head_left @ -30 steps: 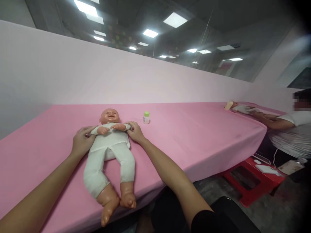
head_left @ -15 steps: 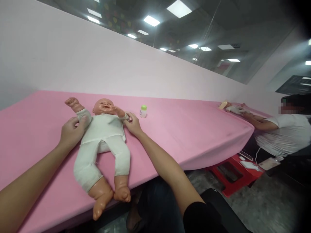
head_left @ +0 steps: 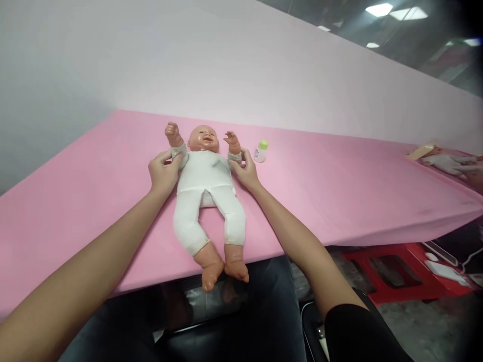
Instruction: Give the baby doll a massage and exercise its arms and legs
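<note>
A baby doll [head_left: 206, 191] in a white bodysuit lies on its back on the pink table [head_left: 339, 196], head toward the wall, bare feet at the near edge. Both of its arms are raised beside its head. My left hand [head_left: 164, 171] grips the doll's arm on the left near the sleeve cuff. My right hand [head_left: 244, 170] holds the doll's other arm at the cuff. A small white bottle with a green cap [head_left: 261, 151] stands just right of my right hand.
A pale pink wall [head_left: 241, 75] runs along the table's far side. At the far right lies another doll [head_left: 443, 161] by a co-worker's hand. A red plastic stool [head_left: 381, 269] stands on the floor under the table's right part. My knees are below the near edge.
The doll's arms, folded on its chest a second ago, have been spread and lifted up beside its head by my hands. The camera has tilted down and to the left.
</note>
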The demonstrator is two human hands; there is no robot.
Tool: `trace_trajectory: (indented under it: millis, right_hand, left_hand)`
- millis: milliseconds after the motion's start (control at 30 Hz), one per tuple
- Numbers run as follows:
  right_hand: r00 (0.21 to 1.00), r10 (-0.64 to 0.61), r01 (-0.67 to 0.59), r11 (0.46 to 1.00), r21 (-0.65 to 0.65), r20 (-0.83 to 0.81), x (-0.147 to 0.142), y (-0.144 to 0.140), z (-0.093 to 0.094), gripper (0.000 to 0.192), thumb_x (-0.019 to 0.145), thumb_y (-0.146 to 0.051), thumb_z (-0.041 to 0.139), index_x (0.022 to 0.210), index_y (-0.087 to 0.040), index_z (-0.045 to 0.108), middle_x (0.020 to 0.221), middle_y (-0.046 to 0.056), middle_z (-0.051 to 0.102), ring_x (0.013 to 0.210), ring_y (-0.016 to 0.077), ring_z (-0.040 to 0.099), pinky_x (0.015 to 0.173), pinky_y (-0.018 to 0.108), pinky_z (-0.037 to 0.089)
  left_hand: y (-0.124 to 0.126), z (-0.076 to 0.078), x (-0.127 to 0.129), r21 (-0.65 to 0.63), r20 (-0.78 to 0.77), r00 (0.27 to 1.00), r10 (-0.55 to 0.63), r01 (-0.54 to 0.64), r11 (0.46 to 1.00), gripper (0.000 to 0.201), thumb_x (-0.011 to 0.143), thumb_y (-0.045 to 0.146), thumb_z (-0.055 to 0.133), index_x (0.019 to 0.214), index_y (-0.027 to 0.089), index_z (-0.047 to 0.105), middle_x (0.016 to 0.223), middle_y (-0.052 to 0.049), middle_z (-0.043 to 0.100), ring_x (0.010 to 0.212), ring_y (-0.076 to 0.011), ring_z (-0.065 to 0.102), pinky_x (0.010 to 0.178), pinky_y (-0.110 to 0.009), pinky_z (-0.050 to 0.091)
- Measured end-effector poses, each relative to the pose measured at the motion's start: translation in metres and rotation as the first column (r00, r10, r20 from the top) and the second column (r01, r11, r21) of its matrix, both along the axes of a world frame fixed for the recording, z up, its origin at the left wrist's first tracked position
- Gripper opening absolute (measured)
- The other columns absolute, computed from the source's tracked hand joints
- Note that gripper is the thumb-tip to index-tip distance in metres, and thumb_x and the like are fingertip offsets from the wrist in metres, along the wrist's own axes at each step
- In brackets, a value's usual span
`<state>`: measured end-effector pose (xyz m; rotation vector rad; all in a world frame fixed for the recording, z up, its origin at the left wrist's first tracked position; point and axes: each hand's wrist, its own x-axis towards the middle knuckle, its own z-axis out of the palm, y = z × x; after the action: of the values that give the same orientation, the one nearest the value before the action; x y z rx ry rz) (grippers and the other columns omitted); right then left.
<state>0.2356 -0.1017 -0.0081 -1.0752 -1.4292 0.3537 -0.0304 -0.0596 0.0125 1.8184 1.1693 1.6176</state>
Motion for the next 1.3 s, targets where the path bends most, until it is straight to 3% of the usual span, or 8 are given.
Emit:
trace_trajectory:
  millis: [167,267,467,567,700,1000,1300]
  right_hand:
    - [1.000,-0.017,0.017,1.000,0.007,0.012,0.001,-0.001,-0.003,0.036,0.087,-0.033,0.058,0.121,-0.024,0.051,0.114,0.004,0.063,0.097,0.0178,0.059,0.078,0.029,0.050]
    - [0.998,-0.055,0.055,0.998,0.016,0.009,0.001,0.000,-0.007,0.030,0.087,-0.030,0.056,0.115,-0.023,0.052,0.108,0.004,0.063,0.095,0.0175,0.058,0.079,0.029,0.049]
    - [0.997,-0.074,0.075,0.997,0.025,-0.012,0.000,0.000,-0.010,0.031,0.087,-0.030,0.056,0.116,-0.023,0.052,0.107,0.005,0.062,0.095,0.0185,0.057,0.078,0.031,0.048]
    - [0.997,-0.078,0.078,0.997,0.023,-0.012,0.001,0.001,-0.011,0.029,0.087,-0.031,0.057,0.115,-0.023,0.054,0.106,0.005,0.062,0.095,0.0193,0.058,0.079,0.032,0.049]
    - [0.997,-0.073,0.073,0.997,0.027,-0.013,0.002,0.002,-0.012,0.022,0.087,-0.029,0.058,0.109,-0.023,0.057,0.100,0.004,0.062,0.094,0.0198,0.058,0.081,0.034,0.050]
    - [0.990,-0.137,0.137,0.991,-0.005,-0.021,0.002,-0.001,-0.010,0.014,0.088,-0.035,0.056,0.092,-0.022,0.054,0.088,0.001,0.057,0.085,0.0177,0.053,0.077,0.031,0.045]
    - [0.992,-0.129,0.129,0.991,0.026,0.008,-0.006,-0.003,-0.005,0.010,0.082,-0.022,0.059,0.092,-0.021,0.057,0.082,-0.003,0.054,0.075,0.0136,0.048,0.067,0.026,0.041]
  left_hand:
    - [-0.004,0.000,0.002,0.013,0.005,1.000,0.013,-0.013,1.000,0.032,0.085,0.037,0.067,0.063,0.019,0.052,0.068,0.001,0.055,0.073,-0.0154,0.051,0.064,-0.025,0.041]
    - [-0.003,-0.002,0.003,0.009,0.007,1.000,0.000,0.000,1.000,0.030,0.084,0.037,0.068,0.065,0.019,0.054,0.073,0.000,0.059,0.077,-0.0158,0.054,0.068,-0.024,0.044]
    - [-0.002,-0.005,0.004,-0.033,0.020,0.996,-0.084,0.085,0.996,0.024,0.087,0.040,0.067,0.087,0.016,0.070,0.088,-0.002,0.071,0.088,-0.0196,0.062,0.077,-0.027,0.049]
    - [-0.001,-0.007,0.003,-0.018,0.004,0.989,-0.151,0.151,0.988,0.029,0.089,0.041,0.068,0.103,0.016,0.070,0.103,-0.005,0.073,0.099,-0.0224,0.065,0.085,-0.030,0.050]
    - [0.005,-0.011,0.002,-0.002,0.024,0.992,-0.121,0.121,0.993,0.040,0.088,0.039,0.071,0.121,0.017,0.065,0.116,-0.009,0.072,0.107,-0.0229,0.067,0.093,-0.033,0.051]
    - [-0.003,-0.008,0.002,-0.028,0.016,0.989,-0.150,0.150,0.988,0.032,0.089,0.035,0.066,0.113,0.016,0.073,0.112,-0.006,0.076,0.103,-0.0226,0.067,0.089,-0.031,0.051]
    - [0.001,-0.007,0.001,0.017,-0.020,0.997,-0.070,0.071,0.997,0.034,0.086,0.030,0.065,0.118,0.017,0.068,0.116,-0.007,0.073,0.104,-0.0222,0.066,0.086,-0.030,0.050]
